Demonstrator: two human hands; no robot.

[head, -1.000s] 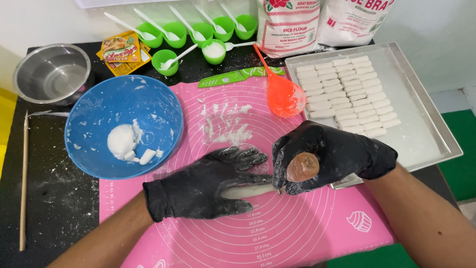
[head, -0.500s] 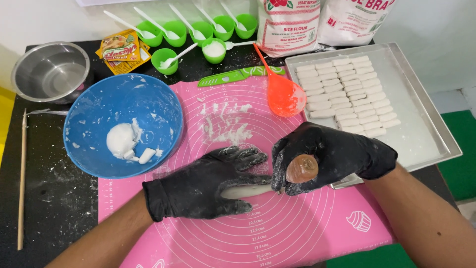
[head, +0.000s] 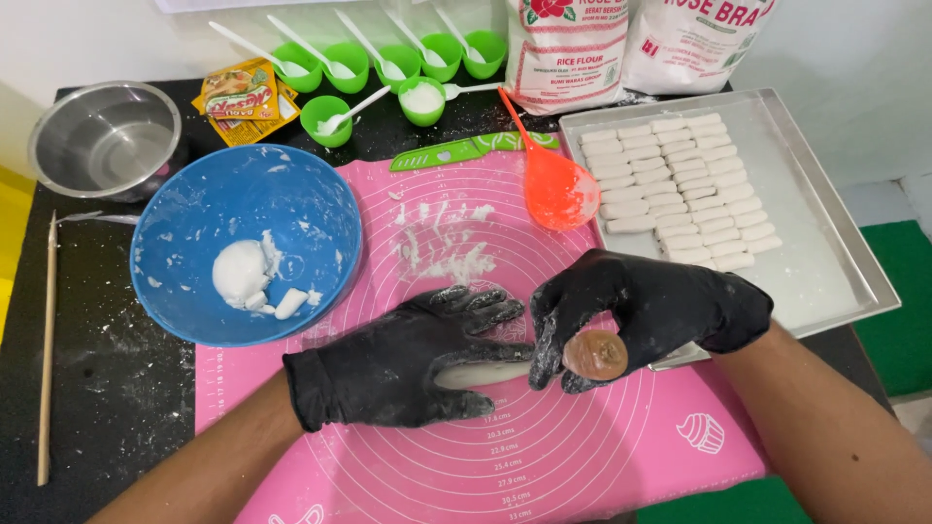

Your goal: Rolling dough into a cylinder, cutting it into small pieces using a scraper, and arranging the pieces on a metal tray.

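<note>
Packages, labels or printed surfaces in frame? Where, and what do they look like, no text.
Flour bag: top centre, white with red print and a rose picture.
Second flour bag: to its right, white, red lettering.
Sachet: top left by the green cups, yellow and red.
Pink mat: under both hands, white printed rings.
</note>
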